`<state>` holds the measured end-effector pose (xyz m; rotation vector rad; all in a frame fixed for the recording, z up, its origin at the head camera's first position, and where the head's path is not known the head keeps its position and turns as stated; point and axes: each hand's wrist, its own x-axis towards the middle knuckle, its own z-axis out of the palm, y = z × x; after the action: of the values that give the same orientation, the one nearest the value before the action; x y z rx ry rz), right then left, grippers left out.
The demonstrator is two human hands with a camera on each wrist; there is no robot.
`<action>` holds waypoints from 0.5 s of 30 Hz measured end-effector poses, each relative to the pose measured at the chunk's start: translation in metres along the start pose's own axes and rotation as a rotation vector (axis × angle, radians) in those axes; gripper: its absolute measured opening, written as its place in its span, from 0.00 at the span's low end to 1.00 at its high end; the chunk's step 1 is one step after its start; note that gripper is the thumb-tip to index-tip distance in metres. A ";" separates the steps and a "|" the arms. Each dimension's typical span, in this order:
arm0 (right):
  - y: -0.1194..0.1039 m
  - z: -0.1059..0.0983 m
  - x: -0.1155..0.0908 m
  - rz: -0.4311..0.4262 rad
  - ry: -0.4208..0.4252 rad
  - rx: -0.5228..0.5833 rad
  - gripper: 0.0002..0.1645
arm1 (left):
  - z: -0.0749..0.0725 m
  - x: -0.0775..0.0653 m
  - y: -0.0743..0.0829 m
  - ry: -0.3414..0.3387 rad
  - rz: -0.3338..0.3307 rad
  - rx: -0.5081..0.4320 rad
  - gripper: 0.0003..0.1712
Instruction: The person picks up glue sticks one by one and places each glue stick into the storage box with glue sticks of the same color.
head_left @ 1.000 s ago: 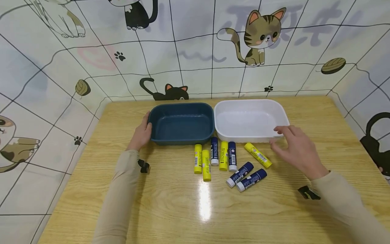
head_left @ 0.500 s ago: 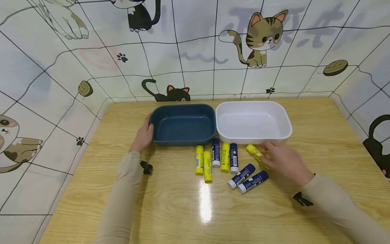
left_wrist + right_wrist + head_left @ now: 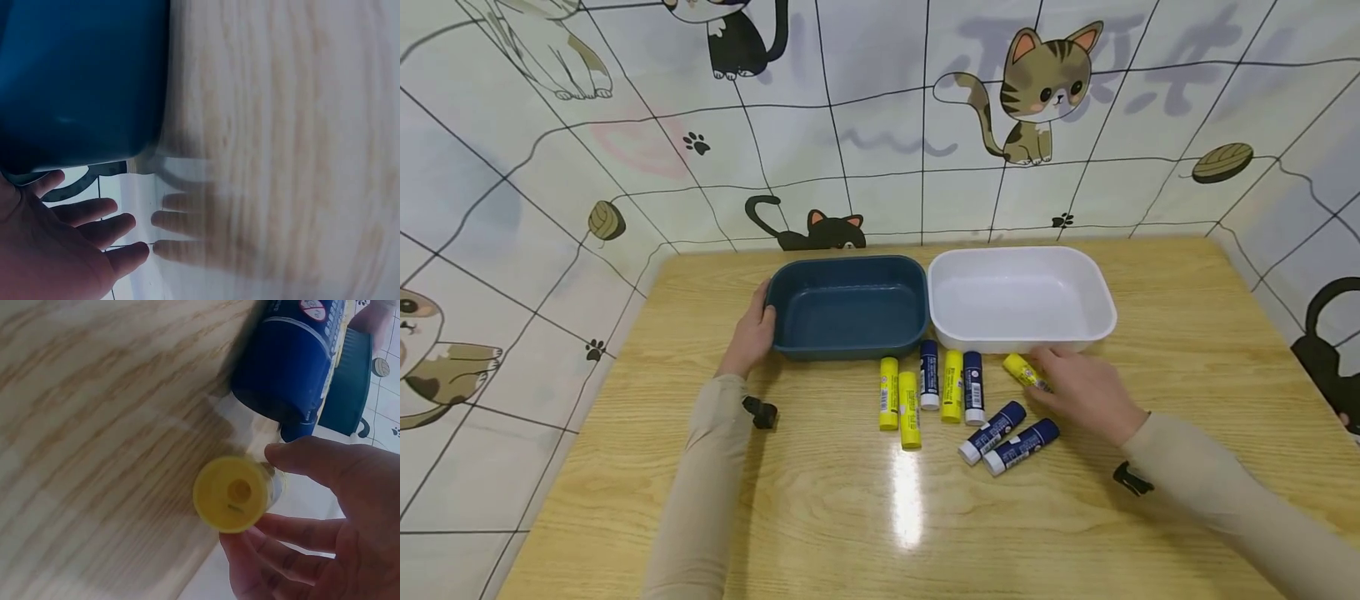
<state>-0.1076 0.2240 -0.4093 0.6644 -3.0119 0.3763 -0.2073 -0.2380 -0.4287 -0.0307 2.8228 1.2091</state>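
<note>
My right hand (image 3: 1085, 390) pinches a yellow glue stick (image 3: 1022, 368) in front of the white tray (image 3: 1026, 343). The right wrist view shows this glue stick (image 3: 228, 495) end on, with the thumb on one side and fingers on the other; it lies close over the wood. Against the left end of the dark blue tray (image 3: 850, 350) rests my left hand (image 3: 751, 335). In the left wrist view that hand (image 3: 69, 250) has its fingers extended and spread beside the blue tray (image 3: 81, 81). Both trays have nothing in them.
Several more glue sticks lie before the trays: yellow ones such as this upright-lying yellow stick (image 3: 889, 394), and blue ones such as this slanted blue stick (image 3: 1022, 447). The trays stand side by side near the cat-patterned wall (image 3: 887, 125) behind the wooden table (image 3: 820, 517).
My right hand has come down and left from the white tray's right corner to the slanted yellow glue stick and taken hold of it. The left hand stays at the blue tray.
</note>
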 end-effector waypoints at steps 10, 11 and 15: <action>-0.005 -0.001 0.006 0.014 -0.050 0.021 0.24 | 0.001 0.000 0.005 0.036 0.106 0.026 0.32; -0.006 -0.002 0.005 0.017 -0.052 0.024 0.24 | 0.001 -0.001 0.006 0.037 0.110 0.034 0.32; -0.009 -0.008 0.003 0.023 -0.058 0.035 0.23 | 0.000 0.000 0.005 0.049 0.129 0.088 0.31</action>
<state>-0.1070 0.2165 -0.3988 0.6543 -3.0771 0.4185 -0.2079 -0.2341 -0.4250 0.1311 2.9587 1.1196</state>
